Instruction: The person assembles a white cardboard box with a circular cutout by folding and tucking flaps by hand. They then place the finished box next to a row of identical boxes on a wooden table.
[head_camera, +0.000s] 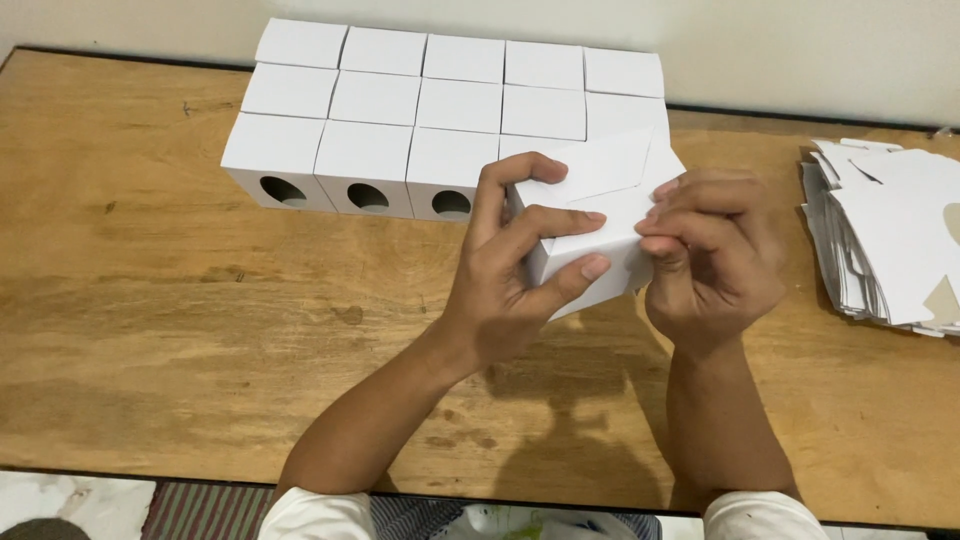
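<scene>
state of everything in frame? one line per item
half-folded white box: held above the table, top flap open
left hand: gripping the box
right hand: pinching the box's right side
finished white boxes: closed, packed in rows
flat box blanks: unfolded, stacked
wooden table: worn, stained

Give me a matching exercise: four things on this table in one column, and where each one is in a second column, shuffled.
1. half-folded white box
2. finished boxes
3. flat cardboard blanks
4. wooden table

a. stacked at the right edge
b. in rows at the back
c. between left hand and right hand
d. beneath everything

Pairs: 1-c, 2-b, 3-a, 4-d
</scene>
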